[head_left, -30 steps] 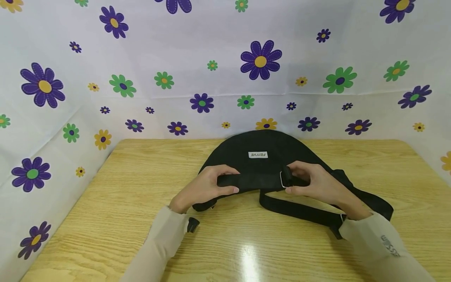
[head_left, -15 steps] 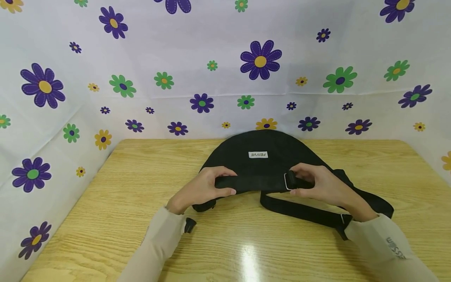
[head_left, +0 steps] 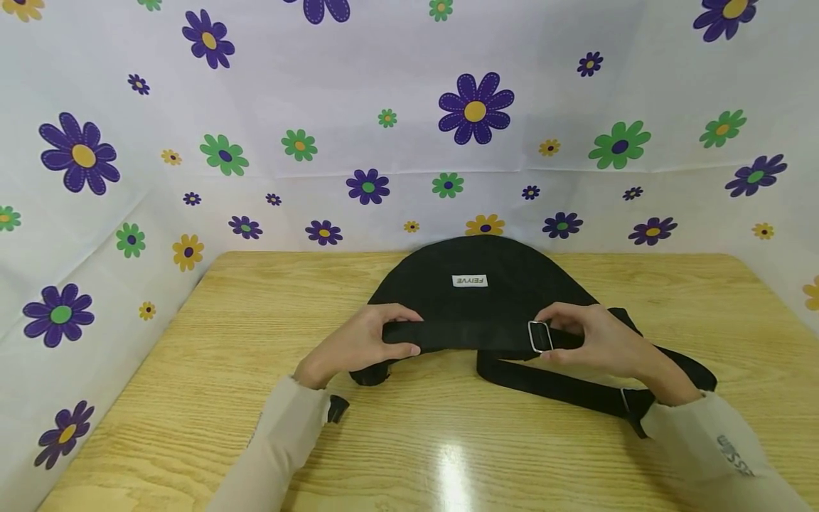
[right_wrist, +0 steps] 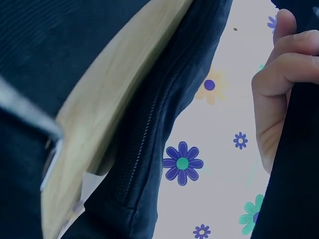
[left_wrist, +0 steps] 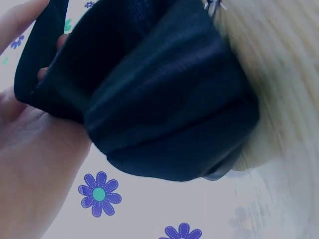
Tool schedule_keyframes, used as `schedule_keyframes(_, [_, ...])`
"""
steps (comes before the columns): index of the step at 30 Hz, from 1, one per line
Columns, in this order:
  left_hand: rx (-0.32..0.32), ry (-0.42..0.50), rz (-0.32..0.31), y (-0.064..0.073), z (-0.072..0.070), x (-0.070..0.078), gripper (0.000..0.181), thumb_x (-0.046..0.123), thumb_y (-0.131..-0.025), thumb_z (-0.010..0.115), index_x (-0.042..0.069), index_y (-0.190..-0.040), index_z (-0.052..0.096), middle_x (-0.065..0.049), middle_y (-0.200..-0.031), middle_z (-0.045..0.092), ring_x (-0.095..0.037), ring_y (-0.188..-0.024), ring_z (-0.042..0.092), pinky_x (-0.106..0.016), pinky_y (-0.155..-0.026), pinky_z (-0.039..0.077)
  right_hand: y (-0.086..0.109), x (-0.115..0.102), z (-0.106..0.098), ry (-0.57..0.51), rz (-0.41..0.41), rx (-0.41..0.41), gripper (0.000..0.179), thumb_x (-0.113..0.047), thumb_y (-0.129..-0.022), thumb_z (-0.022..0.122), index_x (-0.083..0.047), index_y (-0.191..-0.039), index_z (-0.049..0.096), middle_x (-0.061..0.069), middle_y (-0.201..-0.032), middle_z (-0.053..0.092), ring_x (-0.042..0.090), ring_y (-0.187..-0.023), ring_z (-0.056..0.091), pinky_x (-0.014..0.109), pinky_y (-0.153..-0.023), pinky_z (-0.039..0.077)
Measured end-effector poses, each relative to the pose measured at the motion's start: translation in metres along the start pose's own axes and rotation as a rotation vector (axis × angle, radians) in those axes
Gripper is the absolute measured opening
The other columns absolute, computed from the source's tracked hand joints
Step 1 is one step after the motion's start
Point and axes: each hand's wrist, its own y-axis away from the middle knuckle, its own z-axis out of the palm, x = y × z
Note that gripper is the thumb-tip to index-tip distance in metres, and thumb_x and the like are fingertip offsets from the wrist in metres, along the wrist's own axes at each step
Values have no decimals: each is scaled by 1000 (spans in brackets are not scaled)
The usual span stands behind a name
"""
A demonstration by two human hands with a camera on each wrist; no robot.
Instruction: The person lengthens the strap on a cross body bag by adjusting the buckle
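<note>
A black bag [head_left: 441, 284] with a curved top and a small white label [head_left: 470, 281] lies against the back of the table. Its wide black strap [head_left: 463, 334] is stretched across the bag's front between two hands. At the strap's left end, my left hand [head_left: 365, 338] pinches it between thumb and fingers. My right hand [head_left: 595, 340] pinches the strap beside a metal slide buckle [head_left: 540, 336]. In the left wrist view the strap loops inside the left hand [left_wrist: 35, 149]. Curled right-hand fingers [right_wrist: 279, 69] hold the strap in the right wrist view, where the bag's zipper [right_wrist: 142, 142] also shows.
Another length of black strap [head_left: 563, 387] loops over the table to the right, with a second buckle near the right sleeve [head_left: 697, 434]. A black plastic clip [head_left: 337, 409] lies by the left sleeve [head_left: 288, 427]. Behind the wooden table [head_left: 256, 299] hangs a flowered cloth [head_left: 397, 85].
The right hand has moved right and slightly down with the slide buckle, which now faces the head camera more. Shifting a little left, the left hand still holds the strap.
</note>
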Motion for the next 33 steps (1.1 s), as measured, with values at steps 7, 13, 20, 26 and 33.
schedule_keyframes(7, [-13,-23,14,-1,0,0,41,14,-91,78,-3,-126,65,-15,-130,64,-32,-122,58,-46,-104,46,3,3,3,7,-13,-9,37,-6,-80,80,0,-114,65,-6,-83,65,8,-71,59,24,-65,47])
schedule_keyframes(13, [-24,-21,15,-2,0,0,41,15,-92,78,-2,-127,66,-15,-130,64,-32,-122,57,-46,-104,46,5,5,5,5,0,-11,36,-11,-82,82,-3,-113,65,-8,-79,64,8,-67,59,26,-64,48])
schedule_keyframes(20, [-35,7,5,3,-2,-5,40,12,-90,79,-3,-125,66,-11,-116,68,-19,-96,61,-32,-87,52,9,9,1,28,-49,16,36,-7,-80,79,-2,-112,65,-9,-80,64,7,-69,59,25,-64,46])
schedule_keyframes(26, [-63,57,-12,4,-5,-7,39,9,-90,79,-3,-124,65,-3,-93,67,-8,-58,55,-26,-64,48,12,10,0,7,-29,-10,37,-8,-82,80,-1,-115,64,-8,-78,62,7,-67,57,25,-62,45])
schedule_keyframes(33, [-78,67,-18,5,-6,-9,38,7,-89,79,-2,-124,66,0,-87,65,-7,-56,53,-25,-63,47,11,11,1,99,-38,-15,38,-11,-81,82,-2,-114,66,-12,-76,56,3,-66,50,25,-62,43])
